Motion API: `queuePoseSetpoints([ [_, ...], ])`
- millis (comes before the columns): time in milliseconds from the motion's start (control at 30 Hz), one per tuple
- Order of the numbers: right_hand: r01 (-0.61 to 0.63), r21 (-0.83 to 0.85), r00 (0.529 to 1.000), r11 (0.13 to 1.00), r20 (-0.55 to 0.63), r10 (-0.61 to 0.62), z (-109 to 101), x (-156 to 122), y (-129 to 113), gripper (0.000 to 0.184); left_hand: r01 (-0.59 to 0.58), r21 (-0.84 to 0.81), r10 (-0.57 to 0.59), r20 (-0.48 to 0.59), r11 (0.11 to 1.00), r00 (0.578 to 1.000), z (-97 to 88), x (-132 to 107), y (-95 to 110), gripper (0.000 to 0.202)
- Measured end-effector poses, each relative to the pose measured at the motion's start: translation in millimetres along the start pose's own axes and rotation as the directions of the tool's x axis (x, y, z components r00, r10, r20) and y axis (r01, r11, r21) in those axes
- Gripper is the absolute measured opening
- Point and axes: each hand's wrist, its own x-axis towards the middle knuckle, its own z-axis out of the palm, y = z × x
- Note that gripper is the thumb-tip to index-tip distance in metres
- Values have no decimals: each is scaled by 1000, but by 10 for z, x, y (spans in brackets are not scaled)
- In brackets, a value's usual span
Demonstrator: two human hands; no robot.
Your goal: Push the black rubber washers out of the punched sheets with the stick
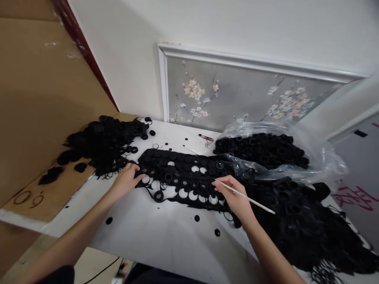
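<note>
A black die-cut foam sheet full of punched rings and round holes lies across the white table. My left hand rests on its left end, fingers curled and pressing the edge down. My right hand is on the sheet's right part and pinches a thin white stick, whose tip points at the rings near the middle of the sheet. Loose black rings and small round discs lie scattered around the sheet.
A heap of loose black rings sits at the back left, partly on brown cardboard. A clear plastic bag holds more rings at the back right. Black sheet scrap is piled at the right. A wall panel with painted blossoms stands behind.
</note>
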Motion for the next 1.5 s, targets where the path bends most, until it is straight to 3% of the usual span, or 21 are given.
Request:
queuePoseSetpoints([
  [100, 37, -33, 998, 999, 42, -36, 133, 0, -92, 29, 28, -104, -28, 2, 994, 1000, 19, 4, -35, 32],
  [167, 49, -72, 999, 996, 10, -48, 95, -15, -125, 28, 47, -123, -48, -6, 991, 999, -28, 23, -35, 31],
  [233, -8, -60, 999, 998, -44, 6, -28, -24, -108, 30, 34, -67, -42, -135, 997, 990, -94, 43, 45, 30],
  [300, -122, 2, 989, 993, -84, 122, -179, -26, -37, 33, -26, 68, 48, -354, 997, 934, -132, 61, 255, 34],
  [367, -222, 74, 967, 972, -111, 230, -298, -25, 74, 34, -145, 182, 216, -470, 972, 856, -97, 72, 596, 38],
  [400, -251, 102, 957, 963, -124, 262, -334, -25, 135, 34, -248, 197, 312, -447, 949, 838, -41, 73, 801, 37],
  [467, -263, 141, 948, 954, -146, 283, -354, -26, 245, 33, -501, 168, 528, -282, 849, 801, 149, 63, 1235, 29],
  [533, -249, 155, 949, 956, -160, 273, -325, -31, 320, 32, -714, 54, 716, -24, 698, 698, 413, 46, 1630, 29],
  [567, -236, 150, 952, 960, -164, 260, -304, -35, 342, 32, -763, -3, 761, 83, 646, 643, 553, 41, 1791, 31],
  [633, -215, 114, 959, 970, -162, 232, -267, -42, 359, 31, -788, -73, 786, 181, 611, 592, 803, 46, 2020, 33],
  [700, -203, 70, 966, 977, -147, 211, -248, -44, 358, 30, -783, -96, 782, 206, 614, 588, 972, 71, 2129, 30],
  [800, -187, 49, 974, 981, -121, 191, -241, -32, 356, 30, -755, -125, 762, 190, 644, 619, 1062, 121, 2141, 24],
  [1067, -157, 119, 983, 980, -79, 167, -189, -33, 332, 27, -708, -234, 745, 151, 666, 650, 1070, 133, 2077, 29],
  [1267, -150, 109, 985, 983, -67, 158, -184, -23, 323, 26, -706, -252, 747, 135, 662, 651, 1064, 113, 2087, 28],
  [1500, -83, -12, 989, 996, -122, 81, -155, -27, 366, 25, -703, -270, 749, 142, 658, 647, 1054, 103, 2086, 25],
])
